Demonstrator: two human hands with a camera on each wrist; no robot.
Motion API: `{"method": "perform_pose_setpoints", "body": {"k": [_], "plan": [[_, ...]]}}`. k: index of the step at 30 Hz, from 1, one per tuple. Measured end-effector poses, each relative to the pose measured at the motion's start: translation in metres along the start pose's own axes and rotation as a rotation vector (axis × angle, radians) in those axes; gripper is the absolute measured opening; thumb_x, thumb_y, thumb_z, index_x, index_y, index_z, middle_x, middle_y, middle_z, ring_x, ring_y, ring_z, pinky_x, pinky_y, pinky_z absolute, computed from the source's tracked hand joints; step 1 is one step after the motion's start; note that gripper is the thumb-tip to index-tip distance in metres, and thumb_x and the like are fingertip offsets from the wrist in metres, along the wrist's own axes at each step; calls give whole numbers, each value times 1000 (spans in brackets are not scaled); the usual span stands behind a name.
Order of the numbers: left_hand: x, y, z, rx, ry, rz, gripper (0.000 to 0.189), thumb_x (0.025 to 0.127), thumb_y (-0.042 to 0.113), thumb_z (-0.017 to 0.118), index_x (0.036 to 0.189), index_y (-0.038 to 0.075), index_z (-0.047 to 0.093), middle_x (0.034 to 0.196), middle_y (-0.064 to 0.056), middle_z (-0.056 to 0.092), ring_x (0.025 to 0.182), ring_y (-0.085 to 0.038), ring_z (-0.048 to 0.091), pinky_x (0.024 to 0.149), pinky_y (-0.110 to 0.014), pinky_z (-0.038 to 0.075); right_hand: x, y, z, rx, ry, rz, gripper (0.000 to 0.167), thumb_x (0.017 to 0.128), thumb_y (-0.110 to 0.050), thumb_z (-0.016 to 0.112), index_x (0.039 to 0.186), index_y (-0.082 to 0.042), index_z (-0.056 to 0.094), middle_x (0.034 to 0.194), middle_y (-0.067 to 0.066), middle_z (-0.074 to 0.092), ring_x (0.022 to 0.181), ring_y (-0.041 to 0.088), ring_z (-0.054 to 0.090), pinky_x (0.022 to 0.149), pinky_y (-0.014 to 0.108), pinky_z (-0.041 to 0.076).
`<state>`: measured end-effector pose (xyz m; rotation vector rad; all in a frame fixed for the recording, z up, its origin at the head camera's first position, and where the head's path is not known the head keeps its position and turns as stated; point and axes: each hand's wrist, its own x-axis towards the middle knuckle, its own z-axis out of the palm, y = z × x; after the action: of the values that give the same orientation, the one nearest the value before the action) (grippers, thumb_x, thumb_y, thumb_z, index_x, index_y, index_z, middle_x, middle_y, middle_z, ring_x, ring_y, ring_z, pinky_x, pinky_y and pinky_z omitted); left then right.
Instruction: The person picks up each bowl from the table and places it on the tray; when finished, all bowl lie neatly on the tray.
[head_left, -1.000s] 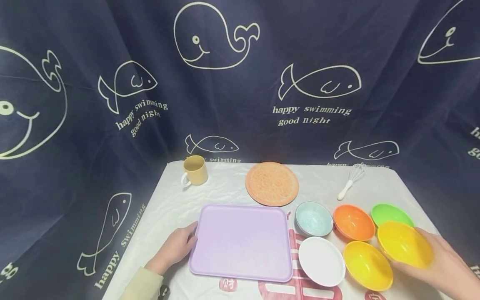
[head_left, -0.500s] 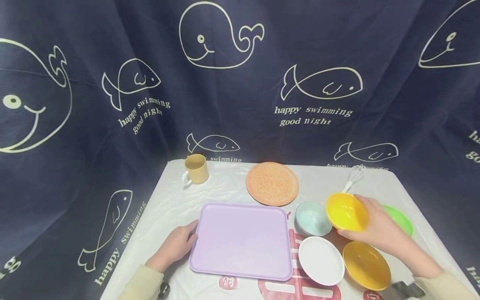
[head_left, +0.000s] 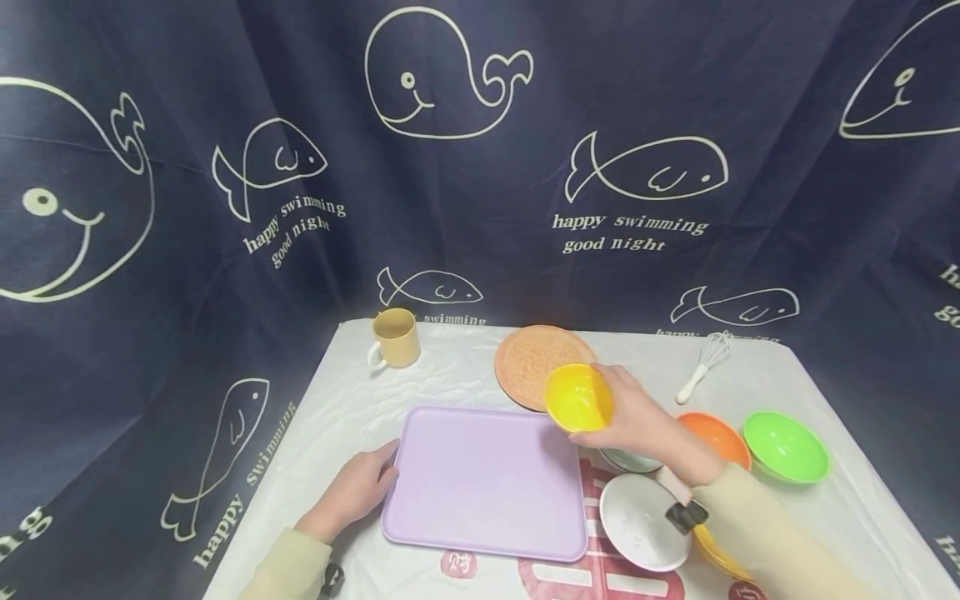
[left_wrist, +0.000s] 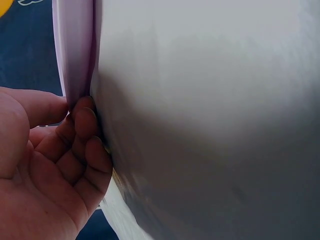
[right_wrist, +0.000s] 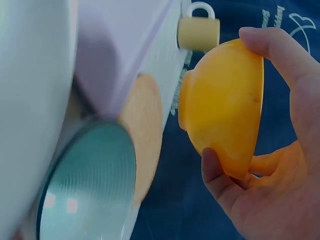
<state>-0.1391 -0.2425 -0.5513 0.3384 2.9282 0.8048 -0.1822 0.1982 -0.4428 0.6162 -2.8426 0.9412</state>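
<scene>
My right hand (head_left: pixel 637 417) grips a yellow bowl (head_left: pixel 576 398) by its rim, above the far right corner of a lilac tray (head_left: pixel 483 483). In the right wrist view the thumb and fingers (right_wrist: pixel 270 42) hold the bowl's edge, and its foot shows. At the tray's left edge my left hand (head_left: pixel 358 486) pinches the rim; the left wrist view has the thumb (left_wrist: pixel 47 107) on one side of it and curled fingertips on the other.
White bowl (head_left: pixel 637 533), pale blue bowl (right_wrist: pixel 95 185), orange bowl (head_left: pixel 720 442), green bowl (head_left: pixel 786 447) and another yellow bowl (head_left: pixel 723 557) stand at right, some partly hidden. Behind are a tan mug (head_left: pixel 396 337), orange round mat (head_left: pixel 525 362) and whisk (head_left: pixel 703 367).
My right hand has carried the yellow bowl leftward from beside the green bowl, over the orange and pale blue bowls, to the tray's corner. The left hand stays at the tray's edge.
</scene>
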Motion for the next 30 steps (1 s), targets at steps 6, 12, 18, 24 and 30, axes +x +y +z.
{"method": "perform_pose_setpoints", "body": {"k": [6, 12, 18, 24, 30], "plan": [[0, -4, 0, -9, 20, 5, 47, 101, 12, 64, 143, -7, 56, 124, -22, 72, 114, -35, 70, 104, -51, 52, 31, -22, 36, 22, -45, -32, 106, 67, -41, 95, 146, 8, 45, 138, 22, 54, 121, 35, 54, 100, 55, 52], [0, -3, 0, -12, 19, 8, 47, 102, 12, 63, 144, -7, 56, 124, -22, 71, 116, -36, 69, 105, -51, 52, 54, -43, 70, 51, -98, -41, 110, 65, -43, 97, 147, 7, 45, 137, 18, 56, 123, 32, 54, 105, 51, 49], [1, -2, 1, -13, 13, 10, 47, 102, 13, 63, 144, -7, 56, 128, -23, 70, 120, -37, 66, 105, -51, 52, 69, -59, 104, 68, -150, -19, 112, 66, -46, 95, 150, 6, 43, 138, 18, 54, 125, 33, 53, 107, 50, 49], [2, -3, 1, -15, 4, -3, 48, 102, 14, 63, 145, -6, 56, 127, -21, 70, 120, -37, 67, 105, -52, 52, 81, -78, 134, 91, -168, -24, 112, 65, -44, 96, 150, 7, 42, 132, 18, 56, 120, 32, 54, 105, 47, 49], [1, -2, -1, -23, -12, -18, 48, 102, 14, 63, 146, -5, 55, 118, -18, 74, 109, -31, 71, 102, -51, 54, 88, -87, 160, 135, -200, -23, 112, 66, -42, 95, 150, 7, 41, 133, 17, 54, 118, 30, 53, 102, 45, 51]]}}
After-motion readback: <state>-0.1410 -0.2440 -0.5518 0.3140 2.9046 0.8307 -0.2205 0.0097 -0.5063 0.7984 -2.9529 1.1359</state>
